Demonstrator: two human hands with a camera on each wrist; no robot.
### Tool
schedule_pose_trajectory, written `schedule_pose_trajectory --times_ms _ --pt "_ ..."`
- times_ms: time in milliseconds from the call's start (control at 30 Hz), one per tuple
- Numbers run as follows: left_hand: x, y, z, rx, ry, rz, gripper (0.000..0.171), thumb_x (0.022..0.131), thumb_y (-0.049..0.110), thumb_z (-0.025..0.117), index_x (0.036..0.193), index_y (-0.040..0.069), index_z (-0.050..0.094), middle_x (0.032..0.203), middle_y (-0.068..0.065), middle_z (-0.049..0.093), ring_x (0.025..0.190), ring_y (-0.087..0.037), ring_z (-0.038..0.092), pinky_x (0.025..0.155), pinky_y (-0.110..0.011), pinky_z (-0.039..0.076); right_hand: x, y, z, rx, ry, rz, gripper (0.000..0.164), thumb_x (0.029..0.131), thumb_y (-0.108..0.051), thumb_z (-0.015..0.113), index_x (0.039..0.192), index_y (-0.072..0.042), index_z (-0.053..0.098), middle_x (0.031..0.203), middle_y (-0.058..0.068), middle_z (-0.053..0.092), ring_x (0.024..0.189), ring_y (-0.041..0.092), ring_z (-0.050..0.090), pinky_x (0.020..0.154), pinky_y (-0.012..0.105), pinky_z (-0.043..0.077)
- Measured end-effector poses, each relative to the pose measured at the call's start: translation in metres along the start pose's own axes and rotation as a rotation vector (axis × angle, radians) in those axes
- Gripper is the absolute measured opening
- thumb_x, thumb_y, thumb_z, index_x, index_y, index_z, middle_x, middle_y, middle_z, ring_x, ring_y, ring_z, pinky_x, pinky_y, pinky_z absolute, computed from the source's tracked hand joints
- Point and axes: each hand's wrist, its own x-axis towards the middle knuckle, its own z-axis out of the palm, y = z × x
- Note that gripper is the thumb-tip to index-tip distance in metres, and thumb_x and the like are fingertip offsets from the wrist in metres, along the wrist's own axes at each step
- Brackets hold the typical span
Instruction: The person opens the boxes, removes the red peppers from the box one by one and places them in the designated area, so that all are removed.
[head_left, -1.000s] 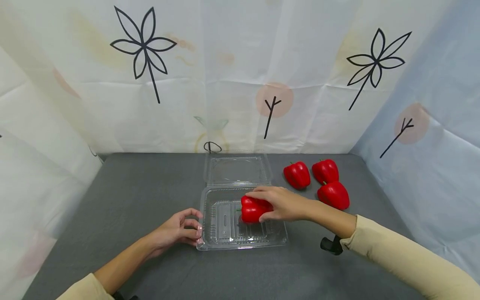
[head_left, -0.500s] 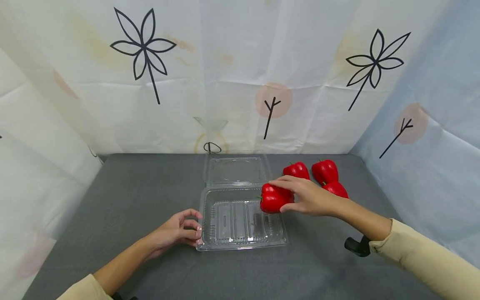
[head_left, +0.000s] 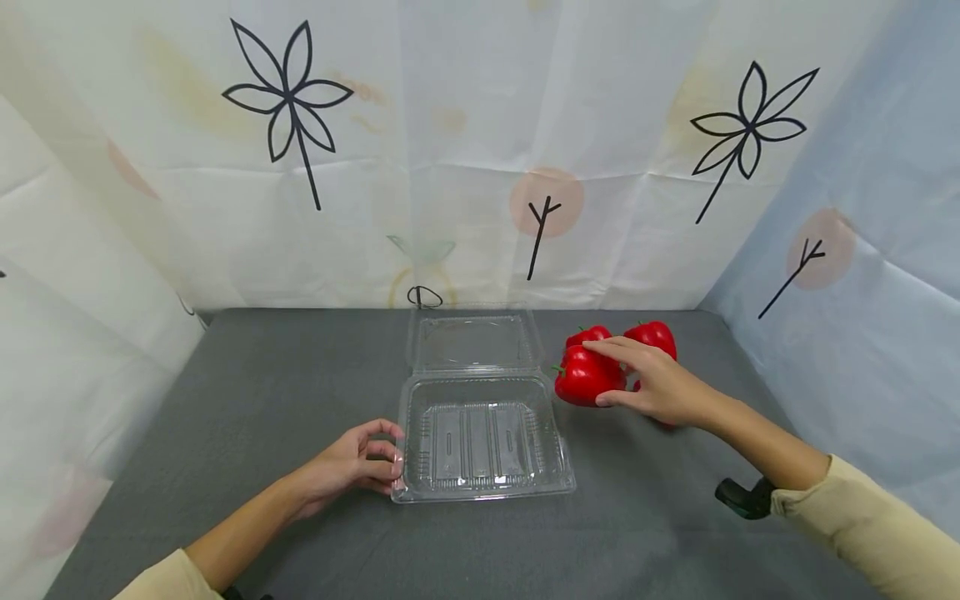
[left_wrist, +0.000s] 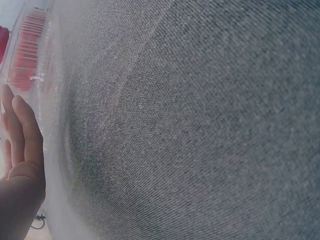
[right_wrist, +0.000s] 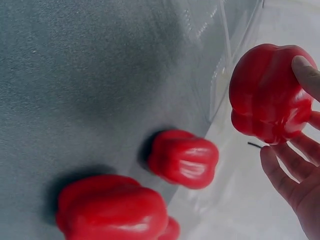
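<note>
My right hand [head_left: 656, 383] holds a red bell pepper [head_left: 585, 377] between thumb and fingers, its green stem pointing left. In the right wrist view this held bell pepper [right_wrist: 267, 92] is raised above the tabletop. On the left, my left hand [head_left: 356, 458] touches the side rim of a clear plastic clamshell container [head_left: 491, 496] with relaxed fingers; the left wrist view shows those fingers [left_wrist: 27, 125] nearly straight. The container's lid [head_left: 476, 342] lies folded back, and no pepper sits in its base.
Behind the right hand are more red bell peppers: one at back left [head_left: 581, 336], one at back right [head_left: 652, 335], and a third mostly hidden by the hand. A grey cloth [head_left: 300, 375] covers the table; a printed white curtain [head_left: 465, 208] stands behind it.
The right hand has lifted the bell pepper out of the container's base and carried it right, in front of the other peppers. The left hand has stayed at the rim.
</note>
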Motion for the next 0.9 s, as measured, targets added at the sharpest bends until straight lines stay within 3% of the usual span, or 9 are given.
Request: schedule_pose_trajectory --times_ms 167,367,600,900 --pt "0.0 -0.001 0.001 0.005 -0.017 -0.004 0.049 0.09 0.006 0.07 0.126 -0.001 0.038 0.092 -0.004 0.064 0.081 -0.02 0.069 0.076 -0.038 0.058 -0.009 0.009 0.004 0.005 0.03 0.041 0.071 0.077 -0.019 0.086 0.139 -0.003 0.053 0.131 0.021 0.058 0.116 0.041 0.054 0.076 0.052 0.058" --pt "0.001 -0.003 0.0 0.009 -0.016 -0.014 0.049 0.091 0.006 0.069 0.128 -0.001 0.036 0.093 -0.004 0.064 0.081 -0.018 0.068 0.077 -0.038 0.058 -0.017 0.024 0.015 0.02 0.101 0.089 0.071 0.078 -0.015 0.084 0.138 0.001 0.052 0.132 0.025 0.056 0.115 0.043 0.053 0.076 0.054 0.057" --pt "0.001 -0.002 0.0 0.02 -0.025 -0.01 0.048 0.093 0.008 0.068 0.128 0.0 0.036 0.095 -0.005 0.063 0.082 -0.019 0.068 0.079 -0.039 0.057 -0.025 0.039 0.037 0.031 0.171 0.117 0.074 0.075 -0.013 0.086 0.138 0.002 0.052 0.127 0.022 0.058 0.1 0.032 0.058 0.073 0.051 0.058" --pt "0.001 0.0 0.0 0.006 -0.023 -0.004 0.047 0.092 0.006 0.068 0.127 0.001 0.037 0.094 -0.004 0.063 0.082 -0.019 0.068 0.078 -0.039 0.058 -0.029 0.044 0.056 0.036 0.217 0.099 0.07 0.075 -0.014 0.087 0.135 0.003 0.055 0.119 0.02 0.063 0.093 0.029 0.06 0.069 0.047 0.058"
